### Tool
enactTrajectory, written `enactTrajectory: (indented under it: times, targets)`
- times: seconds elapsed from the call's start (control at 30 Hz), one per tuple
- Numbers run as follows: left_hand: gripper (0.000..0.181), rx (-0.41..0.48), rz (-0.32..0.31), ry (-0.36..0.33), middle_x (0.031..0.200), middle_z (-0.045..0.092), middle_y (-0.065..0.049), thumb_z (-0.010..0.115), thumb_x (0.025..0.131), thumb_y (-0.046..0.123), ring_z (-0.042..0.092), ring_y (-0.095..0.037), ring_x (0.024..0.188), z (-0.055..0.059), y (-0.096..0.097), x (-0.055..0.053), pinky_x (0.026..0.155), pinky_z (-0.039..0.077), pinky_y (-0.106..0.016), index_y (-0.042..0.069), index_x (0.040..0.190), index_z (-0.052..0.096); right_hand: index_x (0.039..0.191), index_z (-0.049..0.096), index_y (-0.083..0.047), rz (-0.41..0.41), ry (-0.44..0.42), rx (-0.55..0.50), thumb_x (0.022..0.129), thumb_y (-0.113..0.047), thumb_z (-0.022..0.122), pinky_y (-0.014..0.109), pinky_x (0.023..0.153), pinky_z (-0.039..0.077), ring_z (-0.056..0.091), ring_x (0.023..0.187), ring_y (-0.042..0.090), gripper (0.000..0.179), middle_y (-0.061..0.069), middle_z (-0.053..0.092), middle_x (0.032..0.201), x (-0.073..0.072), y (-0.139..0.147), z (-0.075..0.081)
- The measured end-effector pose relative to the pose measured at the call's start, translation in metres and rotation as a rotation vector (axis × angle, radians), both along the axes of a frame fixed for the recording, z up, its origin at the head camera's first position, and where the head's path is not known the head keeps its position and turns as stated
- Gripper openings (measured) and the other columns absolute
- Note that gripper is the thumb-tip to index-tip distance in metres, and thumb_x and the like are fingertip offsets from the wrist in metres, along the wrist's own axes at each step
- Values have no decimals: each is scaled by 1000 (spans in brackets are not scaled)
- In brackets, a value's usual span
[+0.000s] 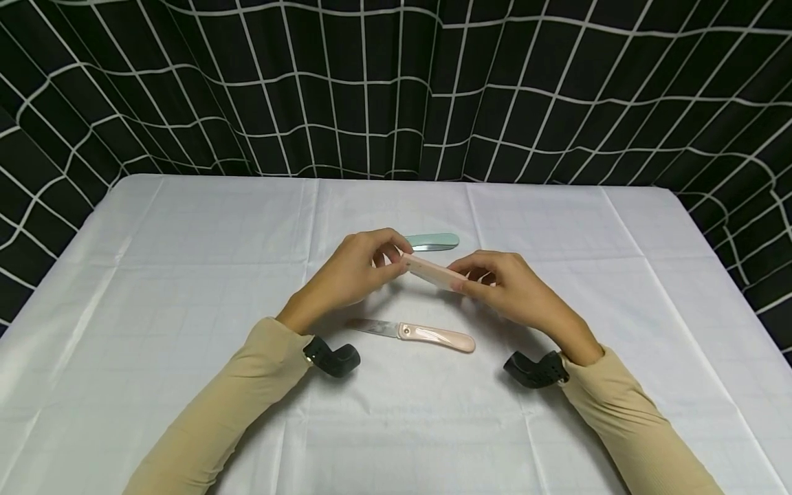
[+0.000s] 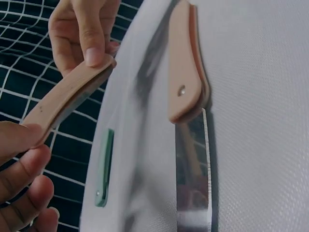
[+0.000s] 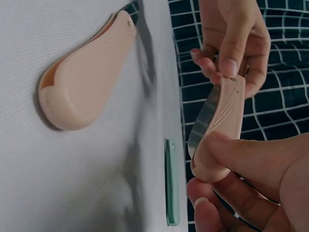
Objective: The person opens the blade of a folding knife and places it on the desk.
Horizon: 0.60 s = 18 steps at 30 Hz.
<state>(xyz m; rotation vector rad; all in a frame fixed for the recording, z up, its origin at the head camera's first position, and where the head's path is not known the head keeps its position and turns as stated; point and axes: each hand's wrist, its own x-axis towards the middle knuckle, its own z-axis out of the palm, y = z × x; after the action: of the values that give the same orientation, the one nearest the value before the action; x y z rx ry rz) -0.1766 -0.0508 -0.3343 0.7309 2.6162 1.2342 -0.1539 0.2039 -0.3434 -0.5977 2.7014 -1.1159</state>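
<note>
A pink folding knife (image 1: 432, 271) is held above the table between both hands. My left hand (image 1: 361, 267) pinches its rivet end, and my right hand (image 1: 510, 283) grips the rounded end between thumb and fingers. Its blade (image 3: 204, 116) lies folded along the handle, with part of the metal showing beside the slot. Below the hands, a second pink folding knife (image 1: 438, 336) rests on the cloth, unfolded, its blade (image 2: 192, 169) pointing left. Behind the hands lies a green folding knife (image 1: 438, 240) with metal along its near edge; the left fingers hide its left end in the head view.
A white cloth (image 1: 185, 289) with fold creases covers the table. Beyond the far edge hangs a black curtain (image 1: 346, 89) with a white grid. Black wrist devices (image 1: 334, 357) sit at both beige sleeves (image 1: 247, 385).
</note>
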Motion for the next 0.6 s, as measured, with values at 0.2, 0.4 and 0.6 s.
enactTrajectory:
  times: [0.2,0.4,0.6]
  targets:
    - [21,105,25,-23,95,73,-3,70,92,19,59,-17,84,1,0,0,71,43,-27,13,113,68,113,72,-7,-41,-25,-48,92,-13,69,25,72,52,65,83,18,22,8,74,96,2,0,4]
    - [25,129,26,-37,94,71,-2,71,91,21,60,-16,86,1,3,2,74,44,-26,11,114,68,113,71,-3,-86,-31,-157,91,-13,71,21,76,53,68,85,10,24,13,75,101,4,-4,5]
    - [22,131,4,-58,93,72,-2,70,92,23,61,-17,88,0,7,5,81,47,-29,10,109,70,116,67,1,-108,-132,-292,89,-8,72,27,77,57,73,87,18,28,19,73,103,6,-9,7]
